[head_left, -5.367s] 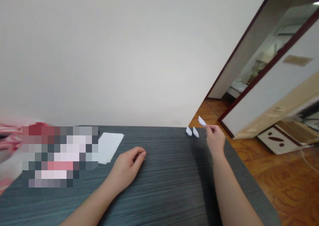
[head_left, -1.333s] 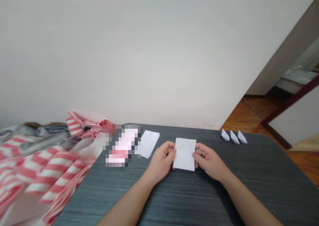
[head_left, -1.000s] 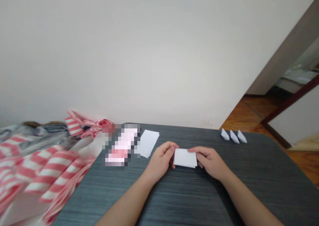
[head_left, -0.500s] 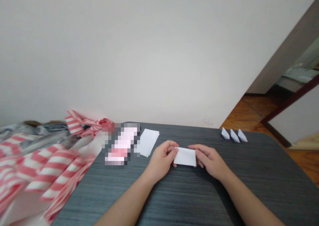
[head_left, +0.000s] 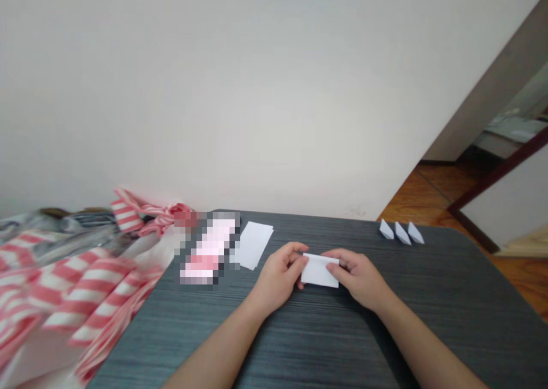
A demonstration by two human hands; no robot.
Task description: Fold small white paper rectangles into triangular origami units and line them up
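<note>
On the dark table (head_left: 428, 326), the left hand (head_left: 278, 276) and right hand (head_left: 357, 279) are pinching a folded white paper (head_left: 319, 273) between them, fingers hiding its ends; a pixelated patch (head_left: 209, 249) is masking something farther left.

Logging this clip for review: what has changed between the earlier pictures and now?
The right hand set down the boat it held, leaving three small white folded paper boats in a row on the dark grey wood-grain table. It and the left hand now pinch a white paper sheet, folded from tall to wide. The white paper stack stayed put.
</note>
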